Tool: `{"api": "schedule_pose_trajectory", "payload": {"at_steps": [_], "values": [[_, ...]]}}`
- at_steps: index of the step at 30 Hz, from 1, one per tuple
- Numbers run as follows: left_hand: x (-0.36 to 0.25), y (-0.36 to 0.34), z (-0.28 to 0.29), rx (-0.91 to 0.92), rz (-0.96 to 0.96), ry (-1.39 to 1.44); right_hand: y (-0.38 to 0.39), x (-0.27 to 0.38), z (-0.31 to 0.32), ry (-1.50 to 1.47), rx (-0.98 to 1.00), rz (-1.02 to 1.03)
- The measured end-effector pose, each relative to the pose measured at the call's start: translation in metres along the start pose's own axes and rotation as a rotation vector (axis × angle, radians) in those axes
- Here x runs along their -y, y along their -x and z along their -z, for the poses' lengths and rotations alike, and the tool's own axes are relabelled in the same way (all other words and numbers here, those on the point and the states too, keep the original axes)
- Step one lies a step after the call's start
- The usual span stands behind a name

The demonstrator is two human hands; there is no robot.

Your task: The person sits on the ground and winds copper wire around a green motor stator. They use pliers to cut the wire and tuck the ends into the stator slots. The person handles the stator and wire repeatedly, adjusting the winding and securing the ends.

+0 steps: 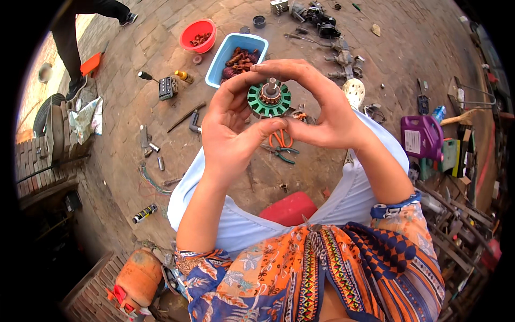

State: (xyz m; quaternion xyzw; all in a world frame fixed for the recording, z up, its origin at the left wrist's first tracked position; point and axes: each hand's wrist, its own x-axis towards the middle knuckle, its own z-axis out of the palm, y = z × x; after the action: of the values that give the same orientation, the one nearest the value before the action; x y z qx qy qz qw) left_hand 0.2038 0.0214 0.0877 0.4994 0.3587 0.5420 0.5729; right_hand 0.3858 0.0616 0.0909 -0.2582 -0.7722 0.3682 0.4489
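A motor armature with a green slotted core, a copper-coloured commutator and a metal shaft pointing up is held between my two hands, in front of my chest. My left hand curves round its left side. From the right, my right hand closes round it, with its fingers arching over the far side. Both thumbs meet at the near edge. The armature's underside is hidden. Below my hands on the ground lie orange-handled scissors and dark-handled pliers.
Beyond my hands stand a blue basin of copper-coloured pieces and a red bowl. Loose metal parts lie at the far right. A purple jug is on the right, an orange gas cylinder at near left. Another person's leg shows far left.
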Motion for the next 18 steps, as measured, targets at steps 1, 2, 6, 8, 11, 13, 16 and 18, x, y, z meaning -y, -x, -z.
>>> {"api": "schedule_pose_trajectory", "payload": {"at_steps": [1,2,6,8,11,13,16,18], "values": [[0.0009,0.0001,0.0000,-0.012,-0.010,0.005,0.0002,0.0007,-0.0002,-0.031,-0.010,-0.007],[0.0018,-0.0001,0.0001,-0.024,-0.019,0.010,0.0005,0.0014,-0.0003,-0.062,-0.020,-0.014],[0.0014,0.0006,0.0002,-0.029,-0.017,0.006,0.0004,-0.0029,0.0029,-0.126,0.007,-0.010],[0.0020,0.0010,-0.0010,-0.032,-0.017,0.006,0.0006,-0.0038,0.0037,-0.129,0.006,-0.027],[0.0025,0.0009,-0.0006,-0.019,-0.032,-0.018,0.0009,-0.0033,0.0037,-0.123,-0.008,-0.036],[0.0030,0.0013,0.0008,-0.015,-0.051,-0.048,0.0007,-0.0029,0.0036,-0.107,-0.013,-0.028],[0.0046,0.0029,0.0026,-0.026,-0.098,-0.090,-0.0006,-0.0019,0.0033,-0.082,-0.007,-0.009],[0.0055,0.0031,0.0028,-0.031,-0.142,-0.100,-0.0022,-0.0004,0.0026,-0.084,-0.003,-0.003]]}}
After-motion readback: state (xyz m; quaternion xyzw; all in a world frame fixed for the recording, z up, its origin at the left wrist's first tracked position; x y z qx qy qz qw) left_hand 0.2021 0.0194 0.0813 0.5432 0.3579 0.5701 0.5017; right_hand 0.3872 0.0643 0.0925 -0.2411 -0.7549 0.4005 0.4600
